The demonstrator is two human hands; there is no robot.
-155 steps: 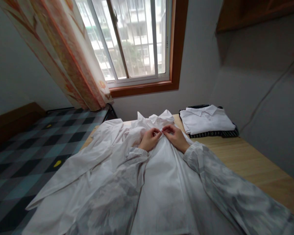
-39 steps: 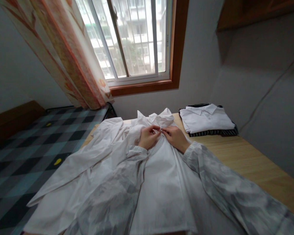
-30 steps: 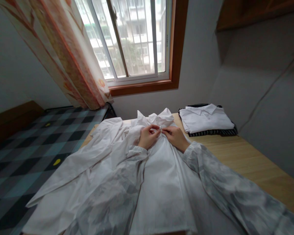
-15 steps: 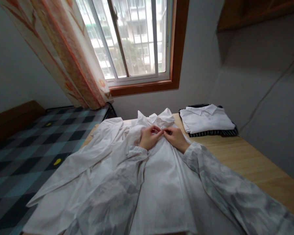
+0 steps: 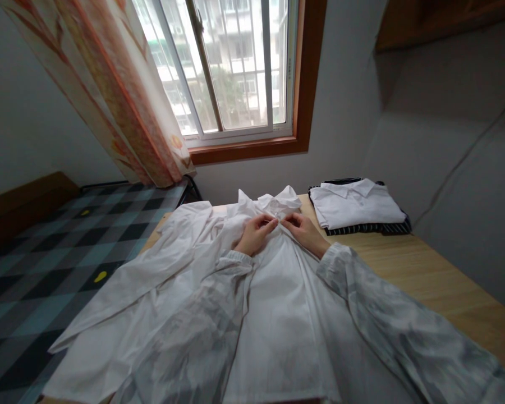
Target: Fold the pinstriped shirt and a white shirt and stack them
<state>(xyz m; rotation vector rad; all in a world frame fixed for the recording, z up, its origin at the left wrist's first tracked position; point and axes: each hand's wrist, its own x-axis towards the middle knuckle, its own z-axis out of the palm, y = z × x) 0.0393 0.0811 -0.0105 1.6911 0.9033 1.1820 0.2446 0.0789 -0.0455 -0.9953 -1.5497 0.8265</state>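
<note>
Hands meet at the far end of the white shirt (image 5: 278, 292) spread on the table (image 5: 437, 280): left hand (image 5: 255, 233) and right hand (image 5: 305, 231) both pinch its front, just below the collar (image 5: 278, 201).

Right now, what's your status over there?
Left hand and right hand pinching white shirt just below collar. Shirt spread flat on table. Folded stack beside, apart.

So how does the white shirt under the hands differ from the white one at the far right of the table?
The spread shirt lies open and rumpled, sleeves sprawled toward the bed; the folded shirt is a neat rectangle. The left hand and right hand pinch the spread shirt below its collar; the folded shirt is untouched, resting on a striped garment. Both are white and collared.
</note>
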